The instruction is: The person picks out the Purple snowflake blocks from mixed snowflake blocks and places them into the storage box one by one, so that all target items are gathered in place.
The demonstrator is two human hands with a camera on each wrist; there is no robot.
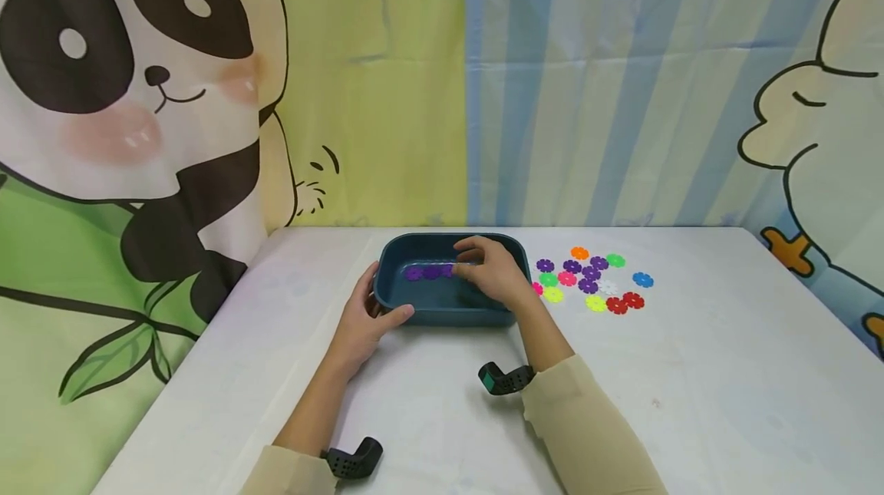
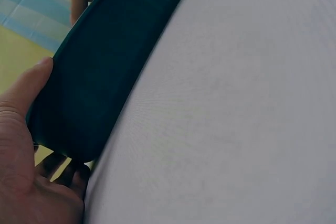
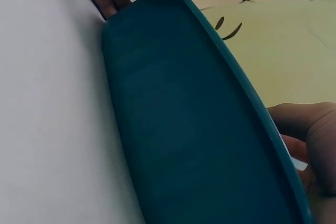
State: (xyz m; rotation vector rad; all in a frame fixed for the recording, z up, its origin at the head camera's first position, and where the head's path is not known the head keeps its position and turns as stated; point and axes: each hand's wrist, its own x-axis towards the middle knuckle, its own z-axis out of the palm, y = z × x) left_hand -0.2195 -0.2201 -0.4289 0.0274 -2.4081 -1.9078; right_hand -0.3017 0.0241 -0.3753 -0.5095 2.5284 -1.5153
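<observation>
A dark teal plastic tray (image 1: 442, 317) with raised walls stands on the white table. My left hand (image 1: 359, 326) grips its left end, the thumb over the front corner and the other fingers along the end wall. In the left wrist view, the thumb (image 2: 38, 80) lies against the tray's rim. My right hand (image 1: 489, 271) hangs over the tray's right half with bent fingers and a gap between thumb and forefinger. Purple flower-shaped discs (image 1: 431, 272) lie in a row inside the tray, the rightmost right by my right thumb tip.
Right of the tray, flower discs in several colours are scattered on the table (image 1: 691, 372), among them red discs (image 1: 617, 305), a blue disc (image 1: 643, 279) and an orange disc (image 1: 579, 252). A printed curtain (image 1: 387, 96) hangs behind the table.
</observation>
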